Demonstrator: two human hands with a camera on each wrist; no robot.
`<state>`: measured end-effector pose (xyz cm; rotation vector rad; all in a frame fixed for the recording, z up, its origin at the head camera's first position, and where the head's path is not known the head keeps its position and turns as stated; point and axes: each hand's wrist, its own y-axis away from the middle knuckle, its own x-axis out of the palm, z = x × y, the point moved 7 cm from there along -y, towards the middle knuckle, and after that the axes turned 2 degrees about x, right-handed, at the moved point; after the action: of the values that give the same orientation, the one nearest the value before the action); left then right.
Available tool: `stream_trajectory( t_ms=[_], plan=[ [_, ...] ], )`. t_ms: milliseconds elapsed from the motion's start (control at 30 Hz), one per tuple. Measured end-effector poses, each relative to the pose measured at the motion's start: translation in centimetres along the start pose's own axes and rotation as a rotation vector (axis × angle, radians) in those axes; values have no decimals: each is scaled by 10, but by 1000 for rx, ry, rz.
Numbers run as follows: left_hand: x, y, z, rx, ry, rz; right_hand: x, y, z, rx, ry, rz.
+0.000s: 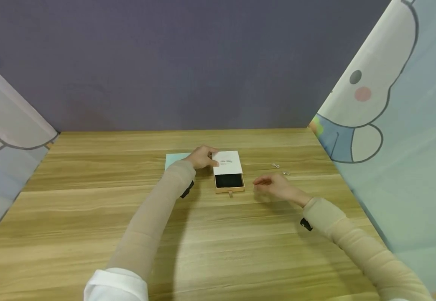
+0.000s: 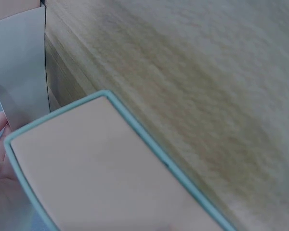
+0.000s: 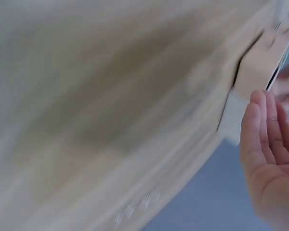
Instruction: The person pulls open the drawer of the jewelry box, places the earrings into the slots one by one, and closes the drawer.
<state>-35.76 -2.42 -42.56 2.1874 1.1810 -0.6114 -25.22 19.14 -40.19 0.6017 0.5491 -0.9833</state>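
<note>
A white sliding drawer box (image 1: 227, 163) with dark print on its lid stands near the middle of the table. Its drawer is partly pulled out toward the front, showing a black lining (image 1: 229, 180) and a small pull tab (image 1: 230, 194). My left hand (image 1: 202, 158) holds the sleeve by its left side, thumb over the top edge. To the right of the drawer, my right hand (image 1: 276, 186) hovers with loosely bent fingers, apart from the box; nothing shows in it in the right wrist view. Small silvery pieces (image 1: 276, 166), too small to identify, lie beyond it.
A mint-green box (image 1: 173, 159) lies left of the drawer box, partly behind my left forearm; the left wrist view shows its teal rim (image 2: 149, 149) around a pale face. More silvery bits (image 1: 286, 173) lie near the right hand. A dark backdrop (image 1: 187, 67) borders the far table edge.
</note>
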Motion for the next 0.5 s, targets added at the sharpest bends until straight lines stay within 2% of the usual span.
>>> stream_trajectory(
  t_ms=[200,367,500],
  plan=[
    [-2,2,-2,6,12,-9,-34,-5,-16,-95,216,-106],
    [0,2,-4,14,11,-8,-61,-4,-34,-63,321,-181],
    [1,0,-2,15,14,-14,-79,-3,-48,-7,381,-202]
  ],
)
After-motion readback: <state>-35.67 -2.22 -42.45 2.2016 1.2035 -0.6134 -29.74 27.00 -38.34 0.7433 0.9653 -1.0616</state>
